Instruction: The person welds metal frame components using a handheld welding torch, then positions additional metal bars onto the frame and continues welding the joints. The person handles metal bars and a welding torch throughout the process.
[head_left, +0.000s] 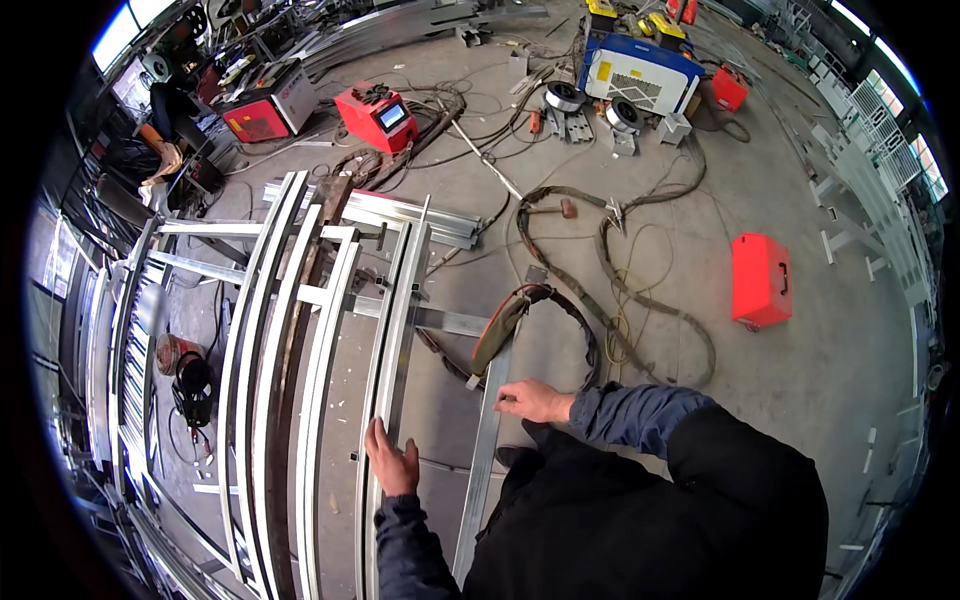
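My left hand rests on a long silvery metal profile that runs away from me. Its fingers are stretched out along the profile, not wrapped round it. To the right, my right hand is beside the upper part of a flat grey metal bar. The fingers of that hand are curled together, and whatever they may hold is hidden. Left of my left hand, several more long profiles lie side by side across a metal frame. A dark strap or belt with an olive pad hangs just beyond my right hand.
Thick cables loop over the concrete floor, with a mallet among them. A red case stands on the right. Farther off are a red machine with a screen and a blue-and-white machine. A bucket sits at left.
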